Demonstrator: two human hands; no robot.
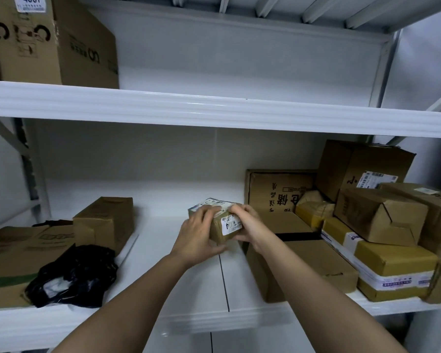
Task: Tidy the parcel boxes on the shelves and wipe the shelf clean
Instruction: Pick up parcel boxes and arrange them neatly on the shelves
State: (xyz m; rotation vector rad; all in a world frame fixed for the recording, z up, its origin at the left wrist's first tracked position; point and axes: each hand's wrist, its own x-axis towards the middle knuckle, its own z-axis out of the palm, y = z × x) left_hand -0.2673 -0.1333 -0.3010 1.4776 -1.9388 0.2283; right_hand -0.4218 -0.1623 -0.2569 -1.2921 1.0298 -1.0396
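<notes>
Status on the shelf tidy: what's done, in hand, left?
Done: brown cardboard boxes are massed at the right of the white metal shelf, its middle bare.

In hand: the left hand and right hand grip a small taped brown parcel with a white label.

Left: a flattened carton, a black plastic bag and an upright brown box sit at the left; no cloth is visible, so wiping looks unstarted.

Held a small brown taped cardboard parcel (215, 225) at the middle of the white metal lower shelf (196, 289), left hand (196, 238) at its nine o'clock, right hand (248, 225) at its three. Found at nine o'clock an upright brown cardboard box (105, 222), a crumpled black plastic bag (74, 273) before it, resting against a flat brown carton (10, 253). Found at three o'clock a crowded heap of brown cardboard boxes (379, 215). Found at eleven o'clock, on the white metal upper shelf (214, 110), a large brown printed carton (54, 42).
</notes>
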